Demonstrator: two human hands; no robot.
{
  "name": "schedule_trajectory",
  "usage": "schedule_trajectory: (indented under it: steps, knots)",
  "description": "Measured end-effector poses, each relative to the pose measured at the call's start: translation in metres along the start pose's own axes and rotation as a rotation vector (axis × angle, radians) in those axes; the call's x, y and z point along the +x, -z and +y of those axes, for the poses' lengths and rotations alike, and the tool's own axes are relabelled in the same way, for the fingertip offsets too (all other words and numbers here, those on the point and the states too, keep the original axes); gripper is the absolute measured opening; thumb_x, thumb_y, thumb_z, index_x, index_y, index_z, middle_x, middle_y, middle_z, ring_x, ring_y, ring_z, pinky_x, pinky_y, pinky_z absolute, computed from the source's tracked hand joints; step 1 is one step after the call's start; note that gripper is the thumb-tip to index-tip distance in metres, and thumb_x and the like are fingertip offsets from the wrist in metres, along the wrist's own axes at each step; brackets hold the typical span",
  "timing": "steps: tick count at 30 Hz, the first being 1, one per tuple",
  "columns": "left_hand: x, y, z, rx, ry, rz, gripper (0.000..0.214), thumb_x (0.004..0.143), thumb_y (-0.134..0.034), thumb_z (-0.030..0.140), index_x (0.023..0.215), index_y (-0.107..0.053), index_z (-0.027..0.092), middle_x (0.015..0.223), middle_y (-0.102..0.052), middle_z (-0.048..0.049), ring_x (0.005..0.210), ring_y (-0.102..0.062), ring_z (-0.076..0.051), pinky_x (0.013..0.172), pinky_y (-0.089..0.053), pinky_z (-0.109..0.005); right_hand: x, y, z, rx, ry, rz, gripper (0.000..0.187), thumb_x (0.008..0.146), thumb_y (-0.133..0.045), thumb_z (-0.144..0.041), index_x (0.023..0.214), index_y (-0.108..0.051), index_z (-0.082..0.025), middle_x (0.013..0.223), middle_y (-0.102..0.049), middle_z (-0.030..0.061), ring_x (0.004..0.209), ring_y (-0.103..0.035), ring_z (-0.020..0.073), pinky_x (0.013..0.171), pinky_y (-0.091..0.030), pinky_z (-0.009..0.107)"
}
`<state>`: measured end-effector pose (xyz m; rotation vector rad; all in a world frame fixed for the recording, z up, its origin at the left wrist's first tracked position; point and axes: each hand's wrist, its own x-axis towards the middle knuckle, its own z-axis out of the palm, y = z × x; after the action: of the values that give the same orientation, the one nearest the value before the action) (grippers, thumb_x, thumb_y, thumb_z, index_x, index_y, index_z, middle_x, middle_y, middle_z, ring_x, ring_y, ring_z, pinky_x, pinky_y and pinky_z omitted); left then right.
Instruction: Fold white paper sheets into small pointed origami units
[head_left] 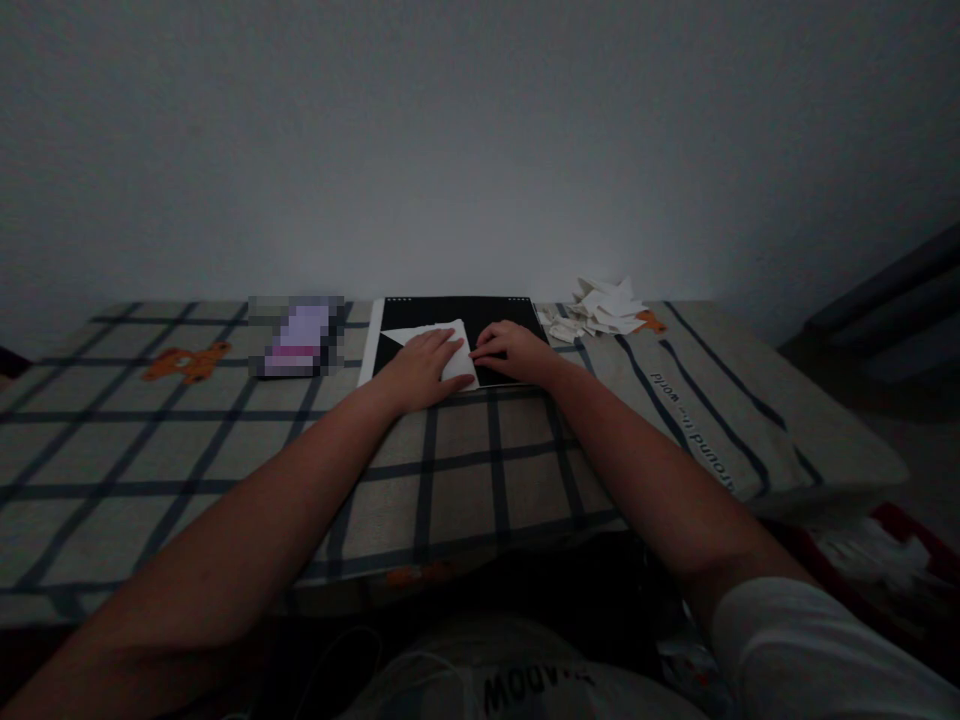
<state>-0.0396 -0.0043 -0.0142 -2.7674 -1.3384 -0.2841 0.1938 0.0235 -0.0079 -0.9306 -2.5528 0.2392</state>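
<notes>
A folded sheet of white paper point(458, 345) lies on a black board with a white left edge point(510, 308). Across the paper my left hand point(426, 370) rests with its fingers spread, the thumb toward the near edge. My right hand point(514, 352) is at the paper's right edge, its thumb and forefinger brought together there. Whether these fingertips pinch the paper or only touch its edge is too dark to make out. One pointed corner of the paper sticks out to the left, beyond my left hand.
Just right of the board is a heap of folded white paper pieces point(606, 305). A blurred purple phone-like object point(301, 338) lies to the left. A checked cloth point(225, 455) covers the table, which stands against a grey wall point(465, 150). A red container point(911, 530) is low at right.
</notes>
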Motion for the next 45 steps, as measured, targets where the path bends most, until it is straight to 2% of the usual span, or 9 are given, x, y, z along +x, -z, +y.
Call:
schedule_trajectory:
  steps: [4, 14, 19, 22, 26, 32, 38, 45]
  knots:
    - [0.000, 0.001, 0.000, 0.015, -0.002, -0.002, 0.076, 0.095, -0.041, 0.064, 0.147, -0.047, 0.008, 0.158, -0.040, -0.0206, 0.149, -0.033, -0.034, 0.122, -0.025, -0.048, 0.000, 0.000, -0.005, -0.035, -0.037, -0.006, 0.021, 0.095, -0.061, -0.029, 0.105, -0.079, -0.023, 0.112, -0.069, 0.0083, 0.108, -0.057, 0.0219, 0.094, -0.041, 0.037]
    - [-0.001, 0.001, 0.004, 0.031, 0.006, -0.007, 0.074, 0.096, -0.041, 0.062, 0.148, -0.045, 0.008, 0.158, -0.040, -0.0205, 0.148, -0.034, -0.033, 0.121, -0.025, -0.048, 0.009, -0.010, -0.022, -0.257, -0.263, 0.023, 0.037, 0.102, -0.047, -0.042, 0.113, -0.078, -0.025, 0.111, -0.068, 0.0097, 0.101, -0.055, 0.0243, 0.085, -0.043, 0.036]
    - [-0.001, 0.002, 0.006, 0.053, 0.026, -0.024, 0.076, 0.097, -0.041, 0.061, 0.150, -0.042, 0.006, 0.158, -0.039, -0.0219, 0.148, -0.034, -0.034, 0.121, -0.024, -0.046, 0.018, -0.005, -0.019, -0.260, -0.355, -0.030, 0.039, 0.103, -0.043, -0.042, 0.126, -0.072, -0.031, 0.113, -0.069, 0.0103, 0.105, -0.058, 0.0263, 0.085, -0.045, 0.036]
    - [-0.001, 0.002, 0.006, 0.071, 0.026, -0.024, 0.076, 0.097, -0.041, 0.061, 0.150, -0.042, 0.006, 0.158, -0.039, -0.0220, 0.148, -0.034, -0.034, 0.121, -0.024, -0.046, 0.028, -0.002, -0.012, -0.180, -0.407, -0.066, 0.039, 0.102, -0.045, -0.043, 0.130, -0.069, -0.031, 0.118, -0.071, 0.0091, 0.104, -0.063, 0.0245, 0.087, -0.048, 0.035]
    - [-0.001, 0.000, 0.005, 0.075, 0.014, -0.006, 0.076, 0.097, -0.040, 0.062, 0.148, -0.044, 0.007, 0.158, -0.040, -0.0214, 0.148, -0.034, -0.033, 0.121, -0.024, -0.045, 0.042, -0.001, -0.001, -0.043, -0.393, -0.080, 0.036, 0.102, -0.049, -0.034, 0.131, -0.068, -0.026, 0.129, -0.070, 0.0069, 0.113, -0.065, 0.0216, 0.095, -0.049, 0.031]
    - [0.000, -0.004, 0.004, 0.059, 0.020, 0.021, 0.075, 0.096, -0.040, 0.063, 0.147, -0.045, 0.010, 0.157, -0.042, -0.0203, 0.147, -0.035, -0.033, 0.120, -0.026, -0.047, 0.042, -0.007, 0.004, -0.069, -0.369, -0.034, 0.040, 0.102, -0.049, -0.034, 0.138, -0.062, -0.023, 0.136, -0.066, 0.0089, 0.124, -0.061, 0.0236, 0.104, -0.047, 0.036]
    - [0.001, -0.002, 0.003, 0.039, 0.018, -0.009, 0.076, 0.096, -0.041, 0.060, 0.148, -0.043, 0.004, 0.157, -0.039, -0.0238, 0.147, -0.034, -0.035, 0.121, -0.025, -0.047, 0.033, -0.008, 0.001, -0.146, -0.370, -0.024, 0.043, 0.102, -0.048, -0.039, 0.141, -0.060, -0.027, 0.129, -0.069, 0.0099, 0.118, -0.063, 0.0244, 0.100, -0.047, 0.035]
    - [0.001, -0.005, 0.003, 0.040, 0.019, 0.013, 0.074, 0.096, -0.042, 0.061, 0.148, -0.045, 0.008, 0.157, -0.040, -0.0222, 0.146, -0.036, -0.035, 0.120, -0.027, -0.050, 0.036, -0.005, 0.001, -0.171, -0.365, -0.066, 0.043, 0.101, -0.048, -0.044, 0.139, -0.062, -0.029, 0.124, -0.070, 0.0096, 0.112, -0.064, 0.0248, 0.094, -0.047, 0.033]
